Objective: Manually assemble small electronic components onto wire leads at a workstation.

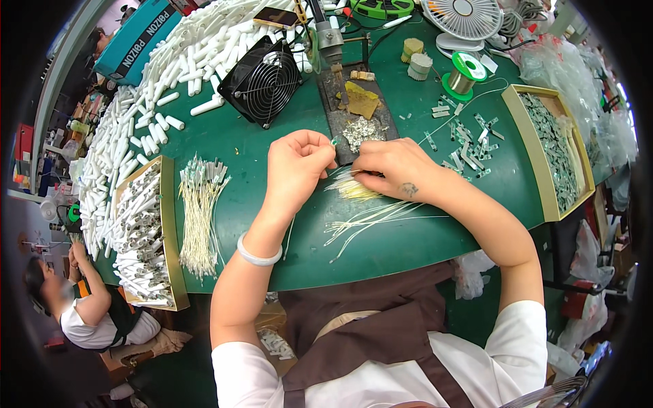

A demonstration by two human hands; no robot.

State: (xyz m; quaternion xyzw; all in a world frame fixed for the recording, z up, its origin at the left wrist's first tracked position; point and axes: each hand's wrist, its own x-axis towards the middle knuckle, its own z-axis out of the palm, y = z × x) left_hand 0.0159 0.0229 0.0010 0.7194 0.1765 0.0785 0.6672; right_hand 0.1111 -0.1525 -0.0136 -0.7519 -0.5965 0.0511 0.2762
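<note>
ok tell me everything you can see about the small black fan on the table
The small black fan is a square, dark-framed unit with a round wire grille over its blades; whether they spin cannot be told. It stands tilted on the green table, its grille facing the person, left of the dark soldering plate. White tubes are heaped behind it and to its left, some seemingly against its frame. Neither hand touches it.

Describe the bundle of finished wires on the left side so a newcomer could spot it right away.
Start at the green table and find the black square fan. Below it and to its left, beside a yellow-rimmed tray of white tubes, lies the wire bundle. Unlike the loose pale wires under the right hand, it is a dense, upright sheaf with small metal ends fanned out at its top.
</note>
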